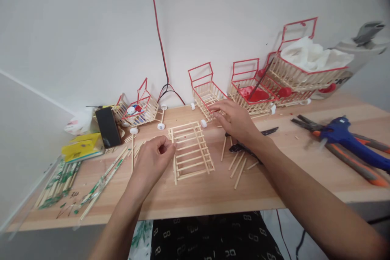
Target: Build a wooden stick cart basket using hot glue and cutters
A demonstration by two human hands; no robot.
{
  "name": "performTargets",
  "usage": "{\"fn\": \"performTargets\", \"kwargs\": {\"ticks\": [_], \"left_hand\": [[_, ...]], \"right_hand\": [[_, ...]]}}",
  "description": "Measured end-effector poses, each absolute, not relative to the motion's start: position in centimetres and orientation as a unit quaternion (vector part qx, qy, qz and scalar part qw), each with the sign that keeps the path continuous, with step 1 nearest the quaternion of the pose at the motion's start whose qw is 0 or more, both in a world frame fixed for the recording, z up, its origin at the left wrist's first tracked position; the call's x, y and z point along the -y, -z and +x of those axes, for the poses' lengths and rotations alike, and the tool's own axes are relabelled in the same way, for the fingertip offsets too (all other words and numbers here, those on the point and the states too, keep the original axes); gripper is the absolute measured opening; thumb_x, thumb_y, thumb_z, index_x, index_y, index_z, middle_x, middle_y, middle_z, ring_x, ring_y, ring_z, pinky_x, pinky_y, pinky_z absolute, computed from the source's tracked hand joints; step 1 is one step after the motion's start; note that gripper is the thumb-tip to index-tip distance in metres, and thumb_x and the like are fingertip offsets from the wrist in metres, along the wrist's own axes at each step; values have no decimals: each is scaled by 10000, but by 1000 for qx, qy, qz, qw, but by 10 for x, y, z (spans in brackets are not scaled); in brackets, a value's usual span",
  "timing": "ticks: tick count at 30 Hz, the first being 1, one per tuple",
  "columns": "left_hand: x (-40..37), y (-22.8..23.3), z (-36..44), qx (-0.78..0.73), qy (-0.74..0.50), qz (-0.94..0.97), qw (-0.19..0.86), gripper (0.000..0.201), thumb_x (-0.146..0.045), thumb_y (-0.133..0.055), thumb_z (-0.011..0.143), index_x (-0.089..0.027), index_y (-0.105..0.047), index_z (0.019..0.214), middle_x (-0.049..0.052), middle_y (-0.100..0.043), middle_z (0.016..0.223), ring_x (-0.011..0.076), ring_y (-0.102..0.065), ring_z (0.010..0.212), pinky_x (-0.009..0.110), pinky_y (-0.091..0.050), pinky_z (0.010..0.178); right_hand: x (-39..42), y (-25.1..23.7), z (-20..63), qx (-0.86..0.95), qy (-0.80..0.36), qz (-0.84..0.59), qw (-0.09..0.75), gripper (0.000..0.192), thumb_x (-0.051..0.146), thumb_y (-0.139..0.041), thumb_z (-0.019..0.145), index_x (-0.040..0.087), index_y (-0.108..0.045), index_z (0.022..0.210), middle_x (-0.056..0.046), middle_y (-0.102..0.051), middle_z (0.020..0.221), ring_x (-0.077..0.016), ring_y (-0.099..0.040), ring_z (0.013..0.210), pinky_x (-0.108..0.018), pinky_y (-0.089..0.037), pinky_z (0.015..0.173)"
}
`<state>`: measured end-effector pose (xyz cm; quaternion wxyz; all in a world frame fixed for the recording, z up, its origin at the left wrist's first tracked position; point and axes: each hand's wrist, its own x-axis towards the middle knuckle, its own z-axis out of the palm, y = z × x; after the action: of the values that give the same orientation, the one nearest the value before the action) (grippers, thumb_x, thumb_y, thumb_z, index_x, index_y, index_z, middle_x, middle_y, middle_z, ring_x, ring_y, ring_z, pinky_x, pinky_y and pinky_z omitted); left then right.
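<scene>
A ladder-like frame of thin wooden sticks [190, 152] lies in front of me, its crosspieces running between side rails. At its left rail, my left hand [152, 158] has its fingers curled and its thumb pressed toward the index finger, apparently pinching that edge. My right hand [234, 120] is raised beyond the frame's right side, its fingers loosely stretched out with nothing visible in them. Behind its fingertips stands a small stick cart with a red rim and handle [207, 89]. Loose short sticks [236, 166] and a crumpled black strip [269, 131] lie below the right forearm.
More red-trimmed stick carts [254, 89] line the wall; one at right holds white material [310, 55]. A blue glue gun [344, 132] and pliers [350, 156] lie right. Left are a phone [108, 127], a yellow packet [81, 146], stick bundles [59, 180] and a wheeled axle [163, 117].
</scene>
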<state>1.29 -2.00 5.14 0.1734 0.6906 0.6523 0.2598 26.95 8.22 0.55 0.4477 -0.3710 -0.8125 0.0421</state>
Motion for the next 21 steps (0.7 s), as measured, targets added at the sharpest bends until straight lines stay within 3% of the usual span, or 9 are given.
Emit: {"fn": "performTargets", "kwargs": {"ticks": [21], "left_hand": [[17,-60,20,-671,-202,705,108,244,-248,-532,786,-196,-460,559,-15,-501,557,145,-460,564,260,-283,578]], "right_hand": [[-81,-6,269,818,-41,-366,443,215,195,-509,937,208,-684,1062,-106,-729,1094,-269,-650,1070,-449,-494,950]]}}
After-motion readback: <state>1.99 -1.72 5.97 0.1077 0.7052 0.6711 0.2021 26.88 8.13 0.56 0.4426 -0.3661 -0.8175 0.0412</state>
